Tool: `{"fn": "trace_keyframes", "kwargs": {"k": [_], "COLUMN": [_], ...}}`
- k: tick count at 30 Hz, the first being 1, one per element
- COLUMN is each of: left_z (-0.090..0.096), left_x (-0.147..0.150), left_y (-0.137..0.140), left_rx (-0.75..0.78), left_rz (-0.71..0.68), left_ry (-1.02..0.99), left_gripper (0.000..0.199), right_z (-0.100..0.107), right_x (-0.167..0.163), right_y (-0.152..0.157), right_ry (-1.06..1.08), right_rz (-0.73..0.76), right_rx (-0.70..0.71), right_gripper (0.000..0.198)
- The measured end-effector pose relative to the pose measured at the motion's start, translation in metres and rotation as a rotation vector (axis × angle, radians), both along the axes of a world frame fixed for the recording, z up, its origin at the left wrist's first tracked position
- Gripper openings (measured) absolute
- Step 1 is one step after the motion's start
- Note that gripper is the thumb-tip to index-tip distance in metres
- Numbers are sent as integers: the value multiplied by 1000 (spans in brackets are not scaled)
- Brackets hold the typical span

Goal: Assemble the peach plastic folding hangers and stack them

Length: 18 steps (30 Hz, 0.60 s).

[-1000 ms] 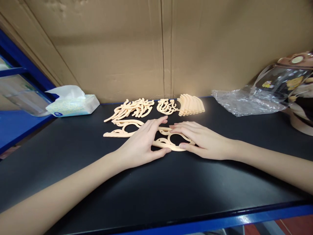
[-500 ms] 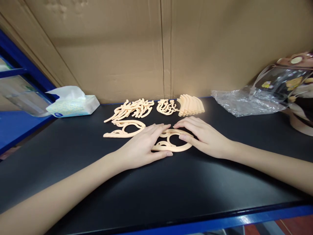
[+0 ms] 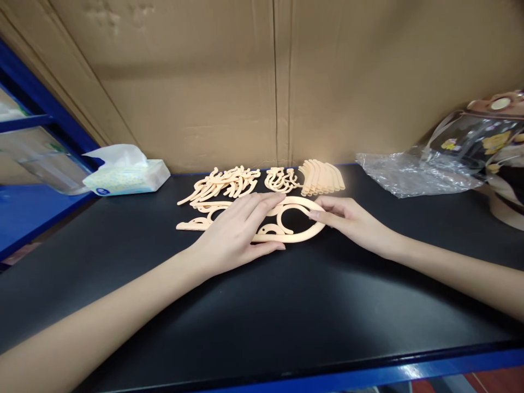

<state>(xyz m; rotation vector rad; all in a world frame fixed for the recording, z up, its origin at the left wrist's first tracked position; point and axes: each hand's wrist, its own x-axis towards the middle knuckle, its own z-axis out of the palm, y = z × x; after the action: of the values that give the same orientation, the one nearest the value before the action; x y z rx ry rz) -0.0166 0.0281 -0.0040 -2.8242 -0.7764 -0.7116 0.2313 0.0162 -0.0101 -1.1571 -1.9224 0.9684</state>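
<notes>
A peach plastic folding clothes hanger (image 3: 309,236), folded into a long loop, is raised slightly off the black tabletop between my hands. Around its left part lies my left hand (image 3: 233,234), fingers over the far side and thumb along the near side, hiding that end. My right hand (image 3: 352,221) pinches the rounded right end between thumb and fingers. Partly behind my left hand, a second folded hanger (image 3: 190,225) rests on the table.
Along the back lie a heap of curved peach hanger arms (image 3: 229,183), small hooks (image 3: 280,180) and a row of flat curved pieces (image 3: 323,177). A tissue pack (image 3: 126,174) stands left. Crumpled clear plastic (image 3: 409,174) and a transparent bag (image 3: 470,136) are right.
The hanger's right end has come up off the table. My right hand has shifted from lying over that end to pinching its edge; my left hand has moved slightly away from me.
</notes>
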Motion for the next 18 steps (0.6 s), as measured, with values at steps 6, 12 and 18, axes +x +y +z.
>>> {"fn": "trace_keyframes", "kwargs": {"k": [6, 12, 18], "left_z": [0, 1, 3], "left_x": [2, 3, 3], "left_y": [-1, -3, -5], "left_rx": [-20, -11, 26], "left_rz": [8, 21, 24], "left_ry": [7, 16, 48], "left_gripper": [70, 71, 67], "right_z": [0, -2, 1], "right_x": [2, 3, 1], "right_y": [0, 3, 1], "right_ry": [107, 116, 142], "right_rz": [45, 38, 48], "right_rx": [-132, -168, -188], "right_gripper": [33, 33, 33]}}
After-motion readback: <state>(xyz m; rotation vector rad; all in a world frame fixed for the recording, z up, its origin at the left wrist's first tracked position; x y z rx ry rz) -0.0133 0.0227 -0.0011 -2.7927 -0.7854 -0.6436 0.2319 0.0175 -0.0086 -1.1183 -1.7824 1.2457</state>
